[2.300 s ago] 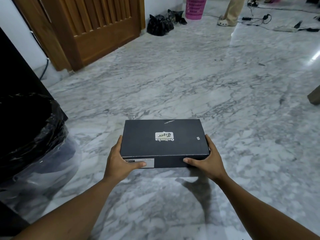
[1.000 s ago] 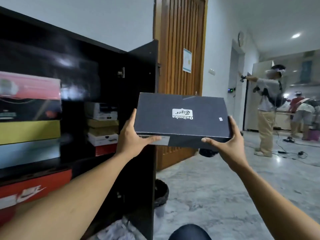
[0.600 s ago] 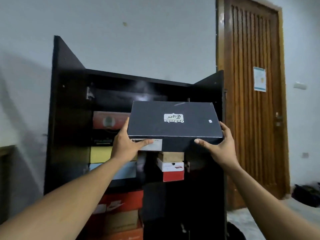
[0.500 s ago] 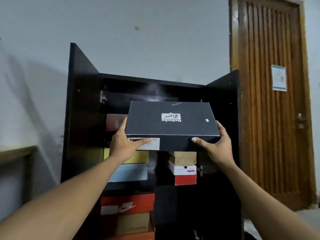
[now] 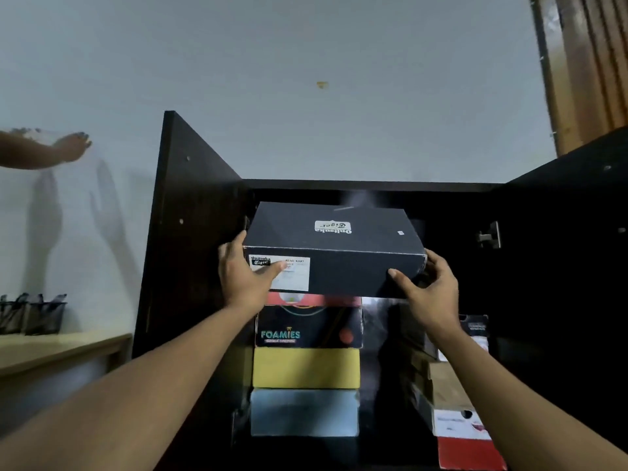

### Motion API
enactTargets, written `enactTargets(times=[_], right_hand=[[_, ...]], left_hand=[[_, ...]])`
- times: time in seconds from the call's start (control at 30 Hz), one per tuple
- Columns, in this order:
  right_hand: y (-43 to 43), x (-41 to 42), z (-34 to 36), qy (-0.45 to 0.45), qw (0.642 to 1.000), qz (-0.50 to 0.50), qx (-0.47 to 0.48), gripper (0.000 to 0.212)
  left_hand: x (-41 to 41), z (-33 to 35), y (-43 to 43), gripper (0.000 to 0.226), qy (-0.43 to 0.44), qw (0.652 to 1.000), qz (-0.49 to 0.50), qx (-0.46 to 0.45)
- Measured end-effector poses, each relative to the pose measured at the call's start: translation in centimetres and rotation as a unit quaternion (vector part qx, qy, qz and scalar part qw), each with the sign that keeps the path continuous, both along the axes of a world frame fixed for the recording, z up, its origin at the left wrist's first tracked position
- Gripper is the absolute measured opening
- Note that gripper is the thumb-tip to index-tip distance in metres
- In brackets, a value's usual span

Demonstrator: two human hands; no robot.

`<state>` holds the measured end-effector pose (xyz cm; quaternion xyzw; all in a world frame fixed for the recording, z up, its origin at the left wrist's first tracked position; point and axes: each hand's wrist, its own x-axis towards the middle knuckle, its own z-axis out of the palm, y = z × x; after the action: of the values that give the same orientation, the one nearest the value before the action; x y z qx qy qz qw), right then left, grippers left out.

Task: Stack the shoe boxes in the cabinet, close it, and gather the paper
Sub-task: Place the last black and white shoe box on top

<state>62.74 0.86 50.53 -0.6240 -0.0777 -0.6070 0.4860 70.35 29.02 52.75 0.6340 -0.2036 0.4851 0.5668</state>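
I hold a dark navy shoe box [image 5: 339, 246] with a white label at the mouth of the open black cabinet [image 5: 197, 205]. My left hand [image 5: 243, 271] grips its left end, thumb across the label. My right hand [image 5: 430, 287] grips its right front corner from below. The box hovers at the top of the left stack: a red-edged box [image 5: 316, 299], a black Foamies box [image 5: 307, 329], a yellow box [image 5: 306, 367] and a pale blue box [image 5: 304, 413]. A second stack of boxes [image 5: 452, 402] stands lower on the right.
Both cabinet doors stand open, the right door [image 5: 560, 232] close to my right arm. Another person's hand [image 5: 69, 147] reaches in at the far left by the wall. A low wooden shelf [image 5: 57, 348] with black holders sits left of the cabinet. A wooden door [image 5: 588, 62] is at top right.
I have stepped closer to the cabinet and raised the navy box from in front of it up to the top of the left stack. Another person's hand has come into view at left.
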Motion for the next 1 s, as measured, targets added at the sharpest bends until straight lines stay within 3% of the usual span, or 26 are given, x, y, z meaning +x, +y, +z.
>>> enactTargets(times=[0.2, 0.37, 0.57, 0.63, 0.73, 1.0], right_hand=[[-1.7, 9.1, 3.0, -0.020, 1.000, 0.015, 0.008, 0.052], [-3.8, 14.5, 3.8, 0.003, 0.999, 0.039, 0.009, 0.051], [-5.0, 18.4, 4.2, 0.032, 0.999, 0.022, -0.028, 0.059], [-5.3, 19.7, 3.8, 0.044, 0.998, -0.006, -0.041, 0.063], [-5.5, 21.4, 3.4, 0.052, 0.995, -0.044, -0.069, 0.070], [-5.2, 25.7, 3.3, 0.121, 0.985, -0.035, -0.116, 0.075]], left_hand=[[8.0, 1.8, -3.5, 0.066, -0.031, 0.996, 0.008, -0.081], [13.4, 2.0, -5.2, 0.045, -0.030, 0.999, 0.039, -0.023], [17.9, 2.2, -5.4, 0.063, -0.026, 0.992, 0.077, 0.102], [19.2, 1.9, -5.8, 0.069, -0.046, 0.980, 0.133, 0.140], [20.5, 1.2, -6.7, 0.082, -0.008, 0.949, 0.235, 0.211], [24.1, 1.3, -7.6, 0.082, 0.057, 0.935, 0.201, 0.286]])
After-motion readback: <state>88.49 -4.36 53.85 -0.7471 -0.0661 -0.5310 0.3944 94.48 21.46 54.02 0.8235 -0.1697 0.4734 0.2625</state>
